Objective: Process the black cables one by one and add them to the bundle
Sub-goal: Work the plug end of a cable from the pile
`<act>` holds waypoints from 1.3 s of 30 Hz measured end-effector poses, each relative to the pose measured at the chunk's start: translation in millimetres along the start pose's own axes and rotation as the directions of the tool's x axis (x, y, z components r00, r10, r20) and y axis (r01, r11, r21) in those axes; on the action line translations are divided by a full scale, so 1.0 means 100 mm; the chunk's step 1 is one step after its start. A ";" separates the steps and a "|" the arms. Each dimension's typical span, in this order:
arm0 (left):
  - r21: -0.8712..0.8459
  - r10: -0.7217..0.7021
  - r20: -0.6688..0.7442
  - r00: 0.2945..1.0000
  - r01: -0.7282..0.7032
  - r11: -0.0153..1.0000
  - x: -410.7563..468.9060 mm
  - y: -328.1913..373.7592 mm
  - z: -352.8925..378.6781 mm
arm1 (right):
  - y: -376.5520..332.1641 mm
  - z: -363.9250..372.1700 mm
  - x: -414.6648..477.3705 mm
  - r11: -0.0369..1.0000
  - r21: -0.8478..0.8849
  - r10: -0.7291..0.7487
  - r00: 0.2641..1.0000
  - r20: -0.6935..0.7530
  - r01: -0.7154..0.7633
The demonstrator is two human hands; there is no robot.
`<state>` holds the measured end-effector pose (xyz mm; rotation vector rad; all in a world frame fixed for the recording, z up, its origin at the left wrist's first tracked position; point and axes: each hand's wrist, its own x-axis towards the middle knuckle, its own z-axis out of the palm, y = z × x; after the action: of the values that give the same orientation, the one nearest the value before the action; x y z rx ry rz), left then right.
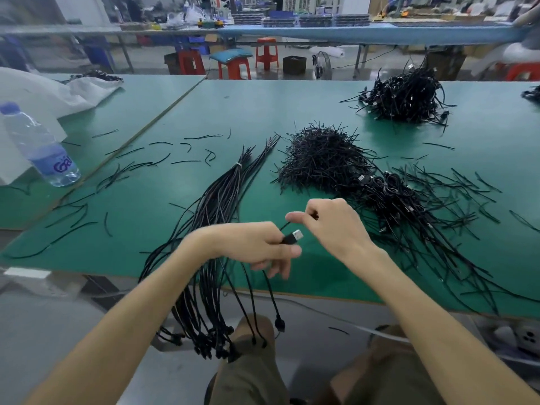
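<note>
Head view: nearest, the left hand point(257, 247) grips a black cable point(292, 237) by its USB plug above the near table edge. The right hand point(336, 226) pinches what seems to be its thin cord. Draw it straight, then lay it along the bundle point(222, 200), whose glossy strands stretch far-left.

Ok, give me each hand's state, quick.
Left hand: grips the USB plug.
Right hand: pinches a thin black cable.

Bright even overhead light, soft shadows, wide-angle edge distortion.
</note>
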<state>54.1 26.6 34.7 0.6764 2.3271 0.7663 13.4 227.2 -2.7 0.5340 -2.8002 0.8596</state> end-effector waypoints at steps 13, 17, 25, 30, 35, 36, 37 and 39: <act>-0.818 -0.123 -0.567 0.814 -0.575 -0.032 0.38 -0.17 0.13 | -0.31 0.17 -0.30 0.924 0.360 -0.141 0.990 0.006 0.129; -0.810 -0.165 -0.529 0.833 -0.553 -0.196 0.30 -0.12 0.07 | -0.15 0.23 -0.28 0.941 0.337 -0.054 0.996 0.064 0.029; -0.866 -0.196 -0.478 0.856 -0.496 -0.053 0.34 -0.14 0.26 | -0.15 0.27 -0.25 0.912 0.411 -0.068 0.982 0.177 -0.011; -0.883 -0.190 -0.459 0.868 -0.470 -0.011 0.42 -0.01 0.37 | -0.20 0.28 -0.23 0.788 0.609 0.008 0.992 0.128 -0.085; -0.891 0.014 -0.451 0.892 -0.451 0.056 0.32 -0.05 0.28 | -0.19 0.22 -0.24 0.738 0.671 0.051 0.997 0.054 -0.074; -0.878 0.071 -0.453 0.889 -0.458 0.135 0.29 -0.07 0.25 | -0.19 0.21 -0.25 0.718 0.692 0.052 0.998 0.047 -0.070; -0.863 0.122 -0.447 0.886 -0.463 0.203 0.26 -0.08 0.22 | -0.19 0.21 -0.25 0.703 0.708 0.052 0.998 0.043 -0.067; -0.839 0.155 -0.417 0.896 -0.445 0.312 0.21 -0.12 0.17 | -0.21 0.21 -0.27 0.689 0.722 0.051 0.998 0.042 -0.066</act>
<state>47.6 37.1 7.8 0.4607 1.4745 2.2382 45.3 206.4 -16.3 0.5363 -2.3901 2.0079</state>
